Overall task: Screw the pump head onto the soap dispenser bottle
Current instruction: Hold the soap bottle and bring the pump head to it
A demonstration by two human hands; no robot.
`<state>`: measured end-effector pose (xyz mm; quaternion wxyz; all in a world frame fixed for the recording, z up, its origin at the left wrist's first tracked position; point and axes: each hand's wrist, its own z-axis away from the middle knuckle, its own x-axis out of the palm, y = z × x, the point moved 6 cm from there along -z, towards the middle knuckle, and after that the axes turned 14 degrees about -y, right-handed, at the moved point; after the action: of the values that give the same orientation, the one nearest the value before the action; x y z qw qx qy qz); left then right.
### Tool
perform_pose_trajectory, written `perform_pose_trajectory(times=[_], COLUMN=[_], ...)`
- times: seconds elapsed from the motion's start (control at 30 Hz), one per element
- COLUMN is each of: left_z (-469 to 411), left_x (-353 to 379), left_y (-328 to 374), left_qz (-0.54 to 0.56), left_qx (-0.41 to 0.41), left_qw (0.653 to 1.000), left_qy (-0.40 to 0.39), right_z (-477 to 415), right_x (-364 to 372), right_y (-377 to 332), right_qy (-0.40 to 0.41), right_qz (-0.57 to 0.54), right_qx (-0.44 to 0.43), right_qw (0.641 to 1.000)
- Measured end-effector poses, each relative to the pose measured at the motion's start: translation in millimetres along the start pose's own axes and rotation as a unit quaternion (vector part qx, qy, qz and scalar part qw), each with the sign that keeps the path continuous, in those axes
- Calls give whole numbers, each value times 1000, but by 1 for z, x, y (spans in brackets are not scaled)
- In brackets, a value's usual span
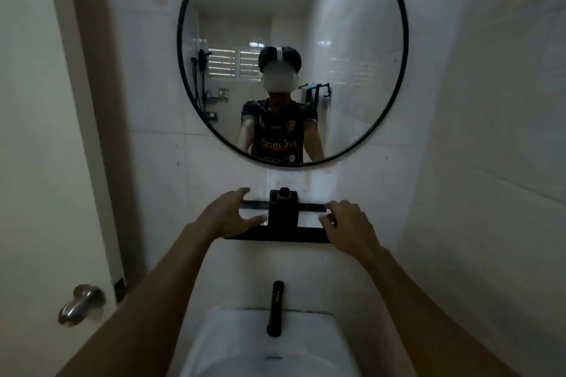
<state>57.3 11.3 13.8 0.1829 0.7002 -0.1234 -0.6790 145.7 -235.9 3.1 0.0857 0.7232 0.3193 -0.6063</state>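
The black square bottle (283, 208) stands upright on the shelf (275, 236) under the mirror (292, 55). Left hand (232, 214) spread wide beside it; right hand (349, 225) loosely curled, seemingly empty. Probably rigid, smooth, slippery: grip its flat sides.
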Motion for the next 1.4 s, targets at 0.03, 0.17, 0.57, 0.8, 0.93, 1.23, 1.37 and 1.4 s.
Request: perform_pose_trajectory(times=[0.03,0.17,0.57,0.8,0.93,1.23,1.37,1.4], left_z=[-4,-17,-48,-57,-62,-71,-70,-70], left_x=[3,12,32,30,30,38,40,40], left_y=[-1,-3,2,0,-4,-16,-15,-15], left_qz=[11,62,210,252,239,249,255,256], left_qx=[5,12,37,60,64,91,101,103], left_qw=[1000,998,977,965,968,963,960,960], left_qy=[6,11,-25,-32,-40,-55,-57,-56], right_z=[2,5,6,-19,-36,-82,-94,-97], right_x=[3,10,12,-25,-55,-116,-123,-124], right_y=[2,7,18,4,-10,-52,-72,-76], right_qy=[7,48,68,111,131,69,28,21], right_qz=[-6,-2,-22,-50,-76,-122,-151,-158], right_qx=[5,-1,-29,-52,-67,-126,-158,-165], right_qw=[1000,999,997,991,986,982,975,973])
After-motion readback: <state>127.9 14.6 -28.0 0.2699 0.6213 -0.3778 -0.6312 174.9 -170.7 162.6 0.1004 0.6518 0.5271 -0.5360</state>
